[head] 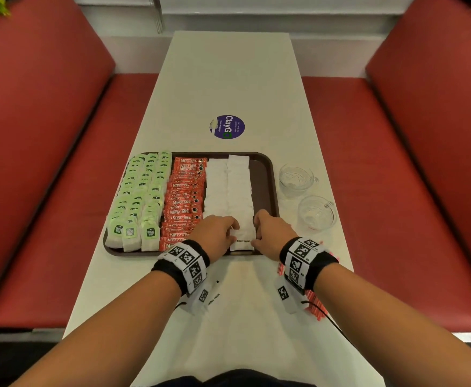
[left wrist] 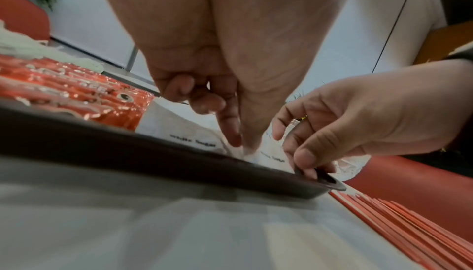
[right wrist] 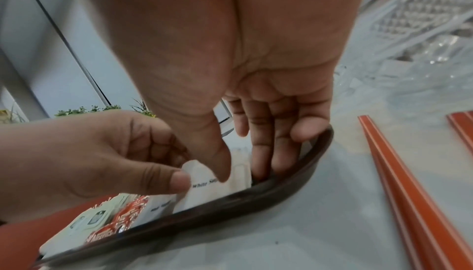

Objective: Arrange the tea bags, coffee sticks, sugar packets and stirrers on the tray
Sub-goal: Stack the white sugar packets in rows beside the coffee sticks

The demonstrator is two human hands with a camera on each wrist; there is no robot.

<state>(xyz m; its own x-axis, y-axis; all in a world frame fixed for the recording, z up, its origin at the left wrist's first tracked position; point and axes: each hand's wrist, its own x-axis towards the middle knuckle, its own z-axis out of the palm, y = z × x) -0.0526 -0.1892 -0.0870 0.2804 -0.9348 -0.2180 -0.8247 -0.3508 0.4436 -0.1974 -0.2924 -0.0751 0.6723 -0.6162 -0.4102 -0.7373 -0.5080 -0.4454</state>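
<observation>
A brown tray (head: 268, 174) holds green tea bags (head: 139, 196) on its left, red coffee sticks (head: 184, 196) in the middle and two columns of white sugar packets (head: 228, 185) to the right. My left hand (head: 233, 233) pinches the nearest "White Sugar" packet (head: 242, 241) of the right column between thumb and fingers. My right hand (head: 256, 230) stands on that packet's other side, thumb on its face (right wrist: 220, 173), straight fingers (right wrist: 266, 153) down along its right edge inside the tray rim (right wrist: 256, 199). Orange stirrers (head: 316, 308) lie on the table under my right wrist.
Two glass cups (head: 295, 178) (head: 316, 212) stand on the table right of the tray. One loose sugar packet (head: 214, 297) lies on the table by my left wrist. A round purple sticker (head: 226, 127) marks the table beyond the tray. Red benches (head: 61, 191) flank both sides.
</observation>
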